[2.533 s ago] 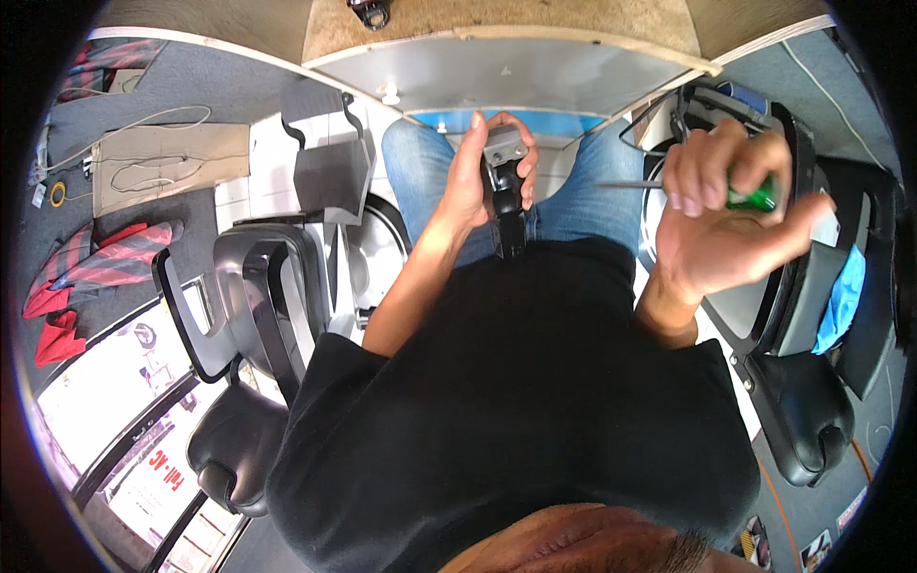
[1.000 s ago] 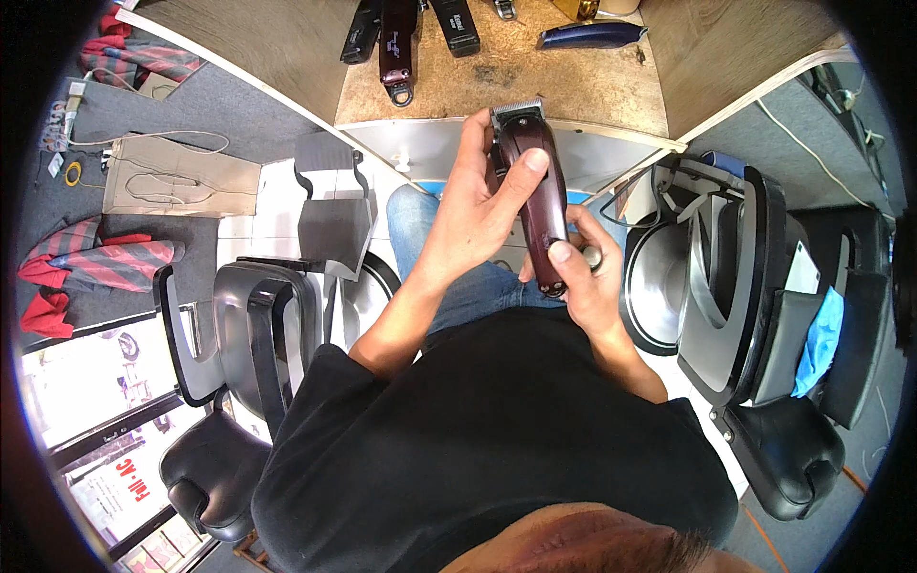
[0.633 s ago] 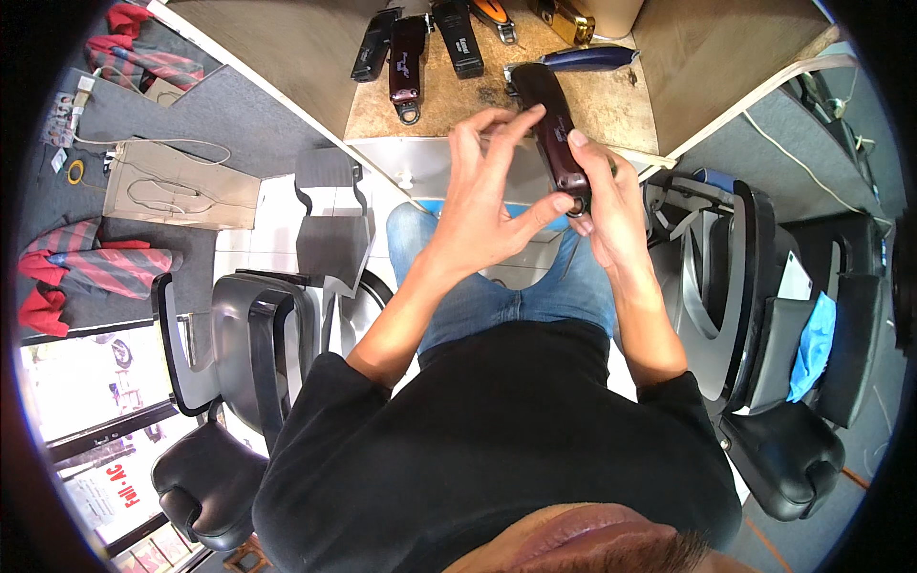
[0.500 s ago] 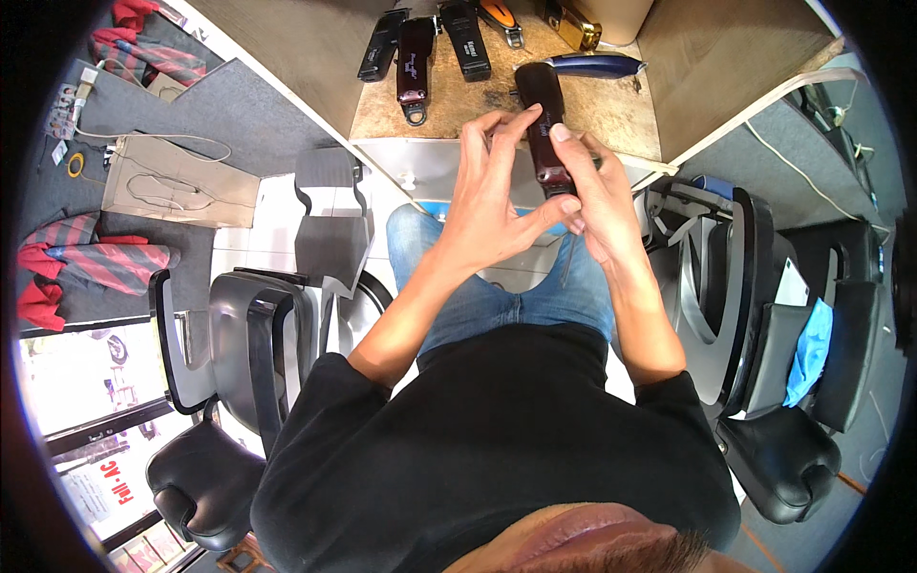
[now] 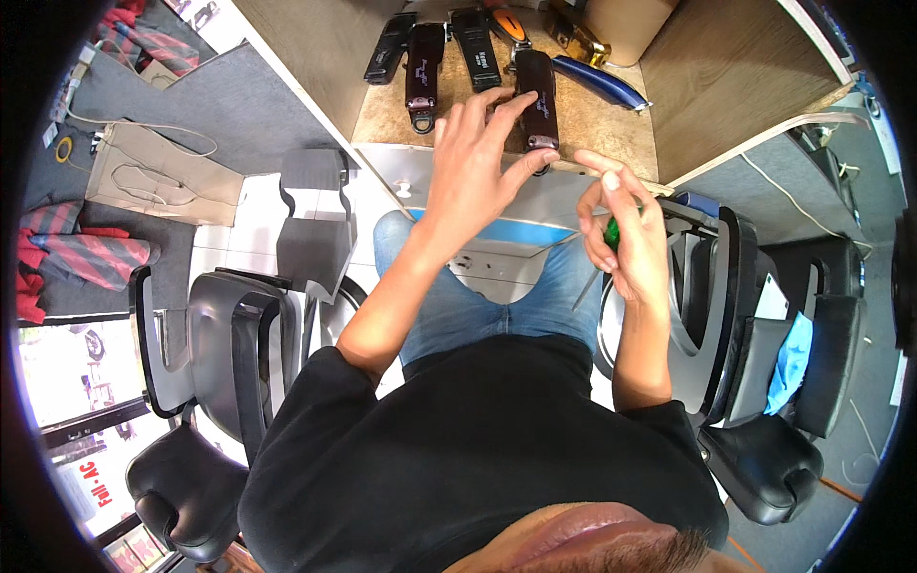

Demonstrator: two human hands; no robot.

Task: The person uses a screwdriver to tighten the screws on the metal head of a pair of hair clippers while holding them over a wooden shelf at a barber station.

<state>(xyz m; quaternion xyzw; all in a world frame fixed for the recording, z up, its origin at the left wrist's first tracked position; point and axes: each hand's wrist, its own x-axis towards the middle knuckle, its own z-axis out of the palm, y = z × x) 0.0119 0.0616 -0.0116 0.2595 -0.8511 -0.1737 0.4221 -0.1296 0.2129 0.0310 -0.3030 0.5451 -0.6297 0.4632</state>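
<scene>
A dark maroon hair clipper [image 5: 536, 95] lies lengthwise at the counter's front edge, its lower end reaching over that edge. My left hand [image 5: 468, 158] holds it lightly from the left, the index fingertip on its body and the thumb at its lower end. To the right of it, my right hand [image 5: 626, 224] is closed around a screwdriver [image 5: 612, 232] with a green handle. The thin shaft points down and left over my thigh. My right index finger stretches toward the clipper, apart from it. The curled fingers hide most of the handle.
On the wooden counter [image 5: 382, 119] lie another maroon clipper [image 5: 423, 76], two black clippers [image 5: 390, 48] [image 5: 475, 48], an orange-and-black trimmer [image 5: 508, 27], a gold trimmer [image 5: 578, 40] and a blue one [image 5: 602, 84]. Wooden side panels flank it. Black salon chairs [image 5: 229, 334] stand on both sides.
The maroon clipper has gone from slanted between both hands to straighter and farther up onto the counter. My right hand has let go of it and moved right and down with the screwdriver.
</scene>
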